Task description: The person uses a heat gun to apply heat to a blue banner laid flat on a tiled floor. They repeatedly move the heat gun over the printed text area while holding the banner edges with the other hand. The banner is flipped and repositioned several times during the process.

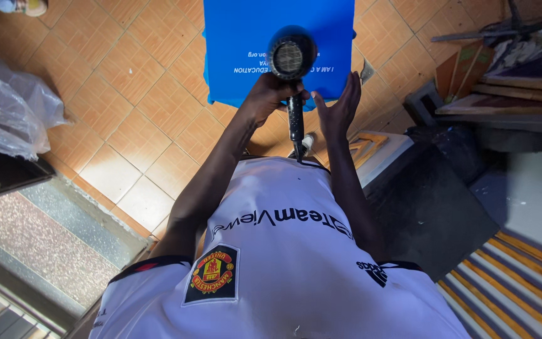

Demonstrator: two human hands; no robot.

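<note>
The left hand (270, 97) grips the black plastic hair dryer (292, 69), whose handle runs down toward the body. The right hand (339, 110), fingers spread flat, stands just beside it. Beyond both lies a blue fabric sheet (246, 37).

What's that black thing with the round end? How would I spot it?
Find the big blue sheet on the tiled floor. In front of it, the left hand grips a black hair dryer; its round grilled end is unlike anything nearby.

Bare orange tiled floor (127, 107) lies open to your left. The blue fabric sheet (246, 37) blocks ahead; stacked wooden boards (509, 88) crowd your right.
</note>
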